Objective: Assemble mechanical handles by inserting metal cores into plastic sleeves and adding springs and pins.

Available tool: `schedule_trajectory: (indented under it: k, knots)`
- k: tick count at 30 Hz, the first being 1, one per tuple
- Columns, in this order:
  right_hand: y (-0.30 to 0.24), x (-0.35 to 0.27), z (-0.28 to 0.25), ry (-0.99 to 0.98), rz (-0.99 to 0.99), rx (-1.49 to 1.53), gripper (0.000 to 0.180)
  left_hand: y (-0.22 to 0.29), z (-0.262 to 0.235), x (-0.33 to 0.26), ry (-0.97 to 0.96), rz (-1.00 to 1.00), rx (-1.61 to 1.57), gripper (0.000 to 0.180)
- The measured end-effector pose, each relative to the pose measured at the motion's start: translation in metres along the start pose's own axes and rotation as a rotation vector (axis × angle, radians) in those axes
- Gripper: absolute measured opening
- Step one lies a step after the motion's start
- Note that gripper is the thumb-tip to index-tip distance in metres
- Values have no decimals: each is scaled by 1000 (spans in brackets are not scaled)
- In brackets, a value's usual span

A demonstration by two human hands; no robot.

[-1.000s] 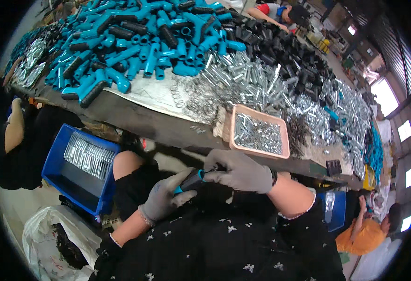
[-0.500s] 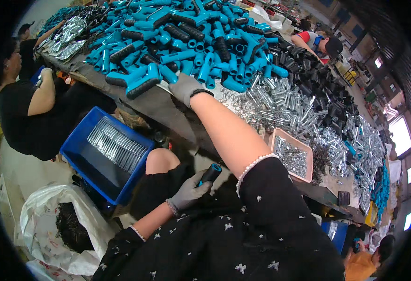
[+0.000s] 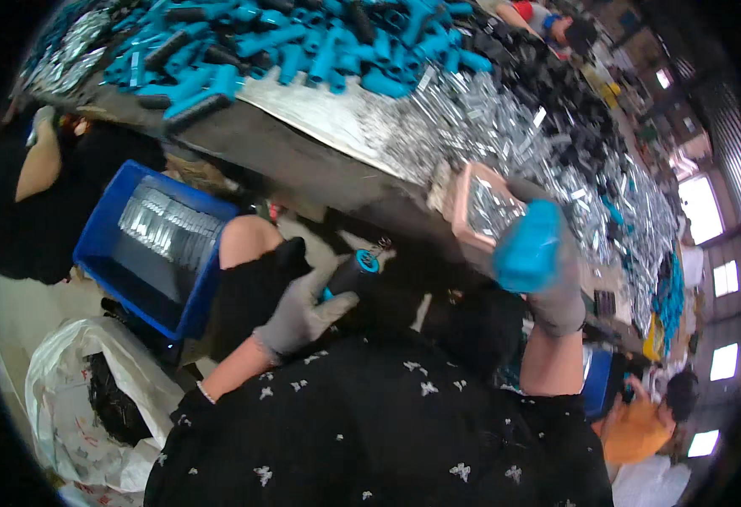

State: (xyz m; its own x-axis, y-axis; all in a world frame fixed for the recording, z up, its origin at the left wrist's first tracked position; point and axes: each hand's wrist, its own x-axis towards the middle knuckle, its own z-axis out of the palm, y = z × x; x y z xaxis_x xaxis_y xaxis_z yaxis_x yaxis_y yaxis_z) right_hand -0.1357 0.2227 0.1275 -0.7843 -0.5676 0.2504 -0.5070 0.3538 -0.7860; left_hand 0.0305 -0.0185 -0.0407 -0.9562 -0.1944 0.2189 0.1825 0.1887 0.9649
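In my gloved left hand [image 3: 296, 314], low over my lap, is a black and teal tool handle [image 3: 349, 280]. Its round end points up to the right, and a thin metal spring [image 3: 378, 248] shows at that end. My gloved right hand [image 3: 563, 291] is closed round a teal plastic housing [image 3: 529, 245], smeared by motion, beside the pink tray [image 3: 458, 207] of small metal parts. Teal and black housings [image 3: 311, 46] lie heaped along the far side of the table. Silver metal parts [image 3: 488, 110] and fine springs [image 3: 396, 127] spread nearer to me.
A blue bin [image 3: 134, 300] with rows of metal pieces stands left of my knee. Below it sits a white sack [image 3: 62, 397] with dark contents. Black parts [image 3: 560, 93] fill the back right. Co-workers sit at left, back right and lower right.
My right hand has come back from the teal heap to the right side, now with a teal housing. A spring now shows at the left-hand handle's end. The view has shifted.
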Motion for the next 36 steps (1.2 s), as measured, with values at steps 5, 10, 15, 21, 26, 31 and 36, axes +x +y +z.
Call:
schedule_trajectory:
  k: [5, 10, 15, 21, 26, 31, 36]
  knots:
    - [10, -15, 0, -148, 12, -205, 75, 17, 6, 1, -113, 28, 38, 56]
    - [16, -31, -6, -174, -118, -301, 67, 32, 17, 2, -189, 73, 224, 60]
    - [32, -44, -11, -316, -502, -421, 54, 41, 26, 3, -415, -67, 111, 50]
    - [29, -55, -31, -573, -743, -681, 44, 51, 19, 6, -769, -470, -174, 43]
    - [40, -56, -32, -640, 84, -114, 37, 67, 44, 3, -329, 267, 763, 53]
    - [45, -70, -18, -430, 379, 344, 35, 60, 50, 3, -256, 227, 847, 58]
    - [73, -82, -26, -357, -273, 86, 48, 47, 50, 0, -206, 243, 517, 57]
